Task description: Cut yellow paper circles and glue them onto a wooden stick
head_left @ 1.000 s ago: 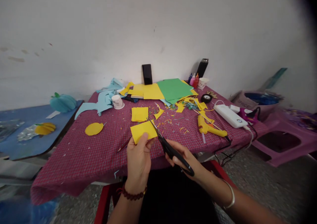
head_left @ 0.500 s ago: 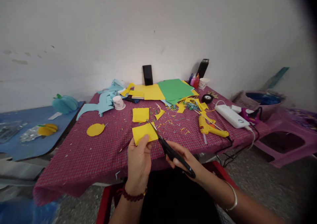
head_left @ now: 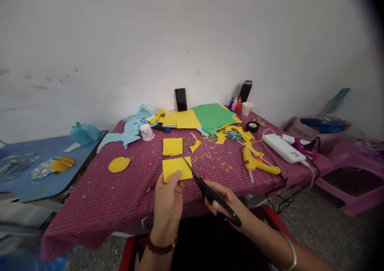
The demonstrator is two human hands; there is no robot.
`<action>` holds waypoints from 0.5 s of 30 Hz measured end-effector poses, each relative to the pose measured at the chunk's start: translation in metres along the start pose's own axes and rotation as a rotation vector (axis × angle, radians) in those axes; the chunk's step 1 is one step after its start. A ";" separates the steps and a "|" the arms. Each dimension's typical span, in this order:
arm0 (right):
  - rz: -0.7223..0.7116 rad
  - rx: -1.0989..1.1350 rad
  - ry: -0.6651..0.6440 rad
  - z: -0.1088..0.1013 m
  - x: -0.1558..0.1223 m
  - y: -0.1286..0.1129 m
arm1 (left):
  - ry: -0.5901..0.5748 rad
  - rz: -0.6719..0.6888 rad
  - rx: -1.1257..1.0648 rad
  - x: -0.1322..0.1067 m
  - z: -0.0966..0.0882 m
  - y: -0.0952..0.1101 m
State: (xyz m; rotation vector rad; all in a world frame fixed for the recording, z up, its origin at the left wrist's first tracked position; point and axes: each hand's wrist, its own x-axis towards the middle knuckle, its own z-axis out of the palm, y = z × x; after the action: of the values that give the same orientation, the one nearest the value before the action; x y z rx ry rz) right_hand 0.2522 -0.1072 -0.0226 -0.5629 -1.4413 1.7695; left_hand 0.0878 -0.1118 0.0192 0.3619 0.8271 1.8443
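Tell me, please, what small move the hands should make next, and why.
Probably snip the yellow sheet with the scissors, since the left hand holds it up and the right hand has the blades at its right-hand edge.

We worked in smooth, matt yellow paper (head_left: 169,166) with metal-bladed scissors (head_left: 208,190) handled in black plastic, over a woven-cloth tablecloth (head_left: 96,199), amid a glossy-screened phone (head_left: 181,99), a hard plastic glue gun (head_left: 249,159), crumpled wrapping (head_left: 41,169) with a silvery sheen, a smooth plastic stool (head_left: 361,195) and a rough-looking, speckled floor (head_left: 325,227).
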 end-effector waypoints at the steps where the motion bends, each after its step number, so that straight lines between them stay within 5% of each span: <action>1: 0.000 0.003 0.001 0.000 0.000 0.000 | 0.004 0.004 0.002 0.000 0.000 0.000; 15: 0.004 -0.033 -0.024 -0.006 -0.002 -0.005 | -0.098 -0.046 -0.007 0.003 0.008 0.009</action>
State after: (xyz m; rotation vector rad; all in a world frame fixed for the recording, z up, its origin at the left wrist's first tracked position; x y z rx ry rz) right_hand 0.2593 -0.1043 -0.0193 -0.5634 -1.4898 1.7639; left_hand 0.0849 -0.1081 0.0306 0.4216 0.7559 1.7717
